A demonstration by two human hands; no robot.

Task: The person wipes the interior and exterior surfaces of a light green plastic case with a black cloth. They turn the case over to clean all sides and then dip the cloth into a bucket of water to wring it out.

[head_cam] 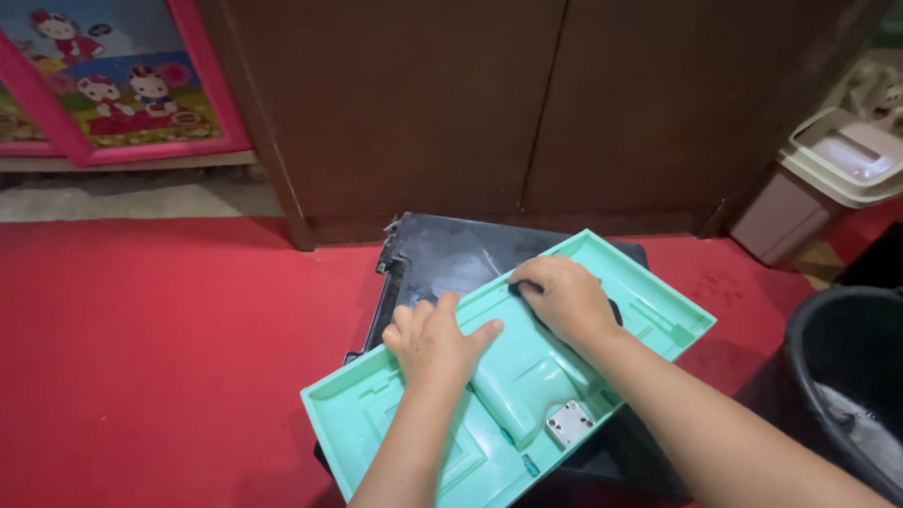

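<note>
Now both hands rest on a mint green plastic panel (436, 414) that lies tilted across a black box (451, 259) on the red carpet (148, 354). Left hand (434, 339) presses flat with fingers spread, grasping nothing. Right hand (565, 298), at 2 o'clock from it, curls over a dark object, grip unclear. A black bucket (858, 368) stands at 3 o'clock

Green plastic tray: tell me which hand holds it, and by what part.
Neither hand clearly grips the green plastic tray. The left hand lies flat on its middle; the right hand presses near its upper edge.
</note>
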